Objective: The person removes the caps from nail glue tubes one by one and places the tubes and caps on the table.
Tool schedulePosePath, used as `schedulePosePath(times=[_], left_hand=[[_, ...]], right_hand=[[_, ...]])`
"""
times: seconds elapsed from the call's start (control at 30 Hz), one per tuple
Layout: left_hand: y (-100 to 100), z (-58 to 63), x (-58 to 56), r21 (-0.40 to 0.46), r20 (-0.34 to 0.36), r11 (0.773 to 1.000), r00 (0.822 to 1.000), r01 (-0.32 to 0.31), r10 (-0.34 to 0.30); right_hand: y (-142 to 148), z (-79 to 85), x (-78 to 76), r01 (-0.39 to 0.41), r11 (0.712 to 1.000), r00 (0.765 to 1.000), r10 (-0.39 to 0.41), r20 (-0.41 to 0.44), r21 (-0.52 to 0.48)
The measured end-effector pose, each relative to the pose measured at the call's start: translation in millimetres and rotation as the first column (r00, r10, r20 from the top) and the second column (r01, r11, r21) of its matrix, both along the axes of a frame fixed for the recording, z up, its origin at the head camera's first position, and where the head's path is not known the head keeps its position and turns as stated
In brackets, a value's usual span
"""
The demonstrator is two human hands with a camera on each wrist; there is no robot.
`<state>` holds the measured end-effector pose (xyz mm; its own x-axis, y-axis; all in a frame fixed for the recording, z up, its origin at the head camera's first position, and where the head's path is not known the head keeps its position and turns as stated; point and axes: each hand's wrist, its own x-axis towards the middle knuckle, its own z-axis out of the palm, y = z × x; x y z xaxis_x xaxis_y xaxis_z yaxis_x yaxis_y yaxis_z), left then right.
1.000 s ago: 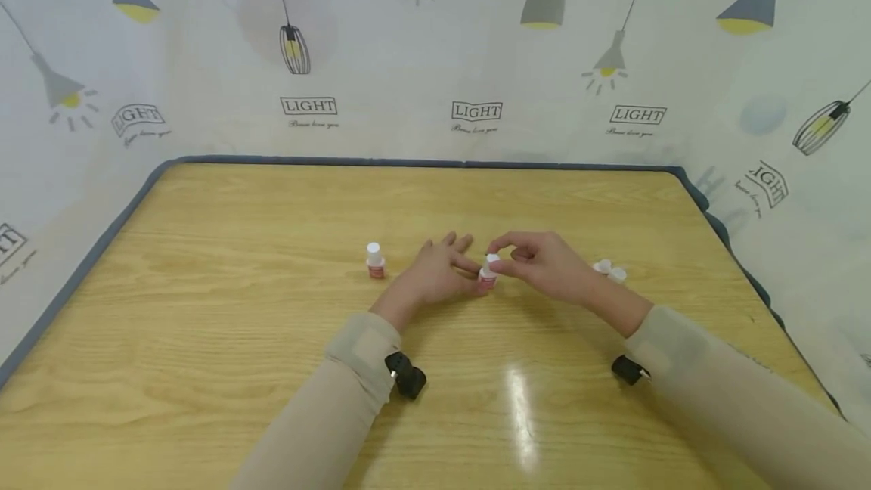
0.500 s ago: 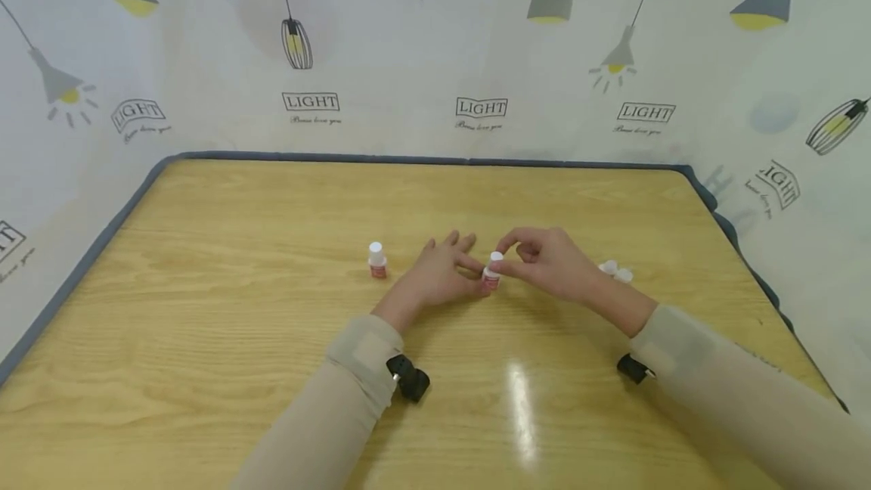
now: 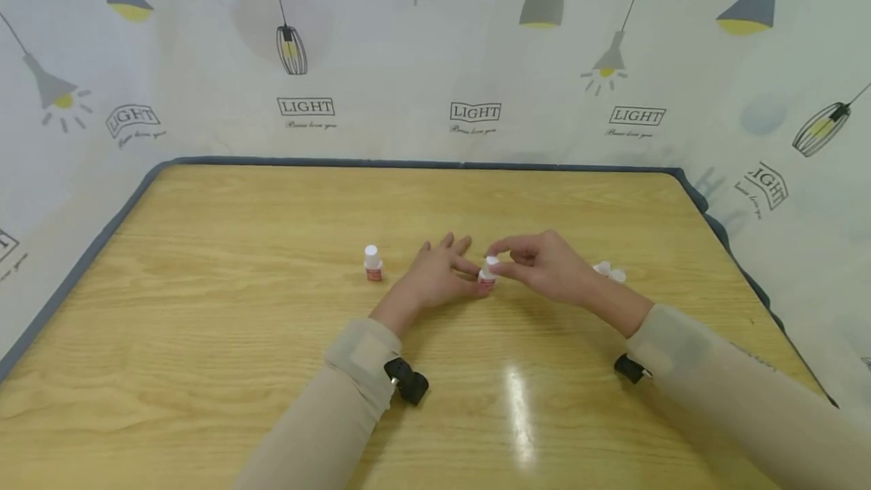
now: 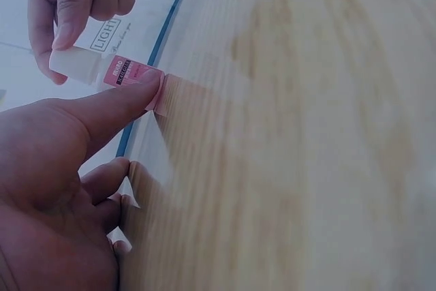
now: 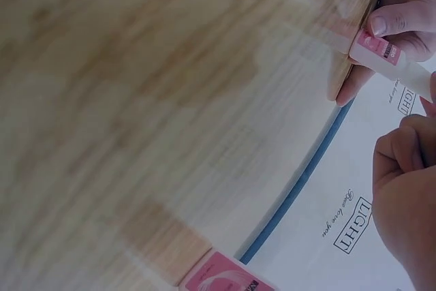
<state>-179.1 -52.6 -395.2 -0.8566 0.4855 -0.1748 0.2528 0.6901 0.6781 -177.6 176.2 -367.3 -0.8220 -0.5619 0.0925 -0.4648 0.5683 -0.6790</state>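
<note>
A small nail glue bottle [image 3: 486, 280] with a pink label and white cap stands on the table between both hands. My left hand [image 3: 442, 274] grips it low, its thumb [image 4: 129, 100] against the label in the left wrist view and its other fingers spread on the tabletop. On the white cap [image 4: 76, 65], the thumb and forefinger of my right hand [image 3: 547, 267] pinch from the side. The right wrist view shows this bottle [image 5: 378, 49] at upper right, its cap partly cut off by the frame edge. A second similar bottle [image 3: 373, 265] stands upright left of my left hand.
Two white caps [image 3: 617, 276] show behind my right forearm, which hides what is below them. A pink-labelled bottle [image 5: 221, 276] is cut off at the right wrist view's bottom. The wooden table [image 3: 238, 324] has a dark edge strip [image 3: 381, 164] against the printed wall.
The head view has shifted slightly. Both hands keep the same hold on the bottle and cap, and the second bottle stays where it was.
</note>
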Motion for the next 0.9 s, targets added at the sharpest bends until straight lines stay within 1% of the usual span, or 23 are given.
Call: schedulePosePath(times=[0.1,0.23,0.43,0.5,0.67,0.9], left_hand=[[0.6,-2.7,-0.4,-0.004,0.010,1.000,1.000,-0.002,0.002],[1.5,-5.6,-0.9,-0.005,0.016,1.000,1.000,-0.008,0.008],[2.3,-4.2,-1.3,-0.009,0.006,1.000,1.000,-0.026,0.026],[2.8,-3.1,-0.9,-0.013,0.010,1.000,1.000,-0.029,0.029],[4.1,-0.7,0.1,-0.021,0.016,0.999,0.999,-0.031,0.031],[4.5,-0.3,-0.5,-0.015,0.011,0.999,0.999,-0.039,0.039]], right_hand=[[1.4,-1.1,0.1,-0.015,1.000,1.000,0.015,0.020,-0.008],[2.0,-1.0,-0.1,-0.011,1.000,0.998,0.011,0.058,-0.005],[-0.7,-0.4,-2.0,0.067,0.997,0.992,-0.070,0.102,0.026],[-0.5,-1.0,-2.3,0.077,0.997,0.991,-0.079,0.104,0.024],[-0.7,-1.3,-3.1,0.040,0.999,0.996,-0.039,0.082,-0.002],[2.6,1.8,-3.4,-0.016,1.000,0.996,0.016,0.086,-0.005]])
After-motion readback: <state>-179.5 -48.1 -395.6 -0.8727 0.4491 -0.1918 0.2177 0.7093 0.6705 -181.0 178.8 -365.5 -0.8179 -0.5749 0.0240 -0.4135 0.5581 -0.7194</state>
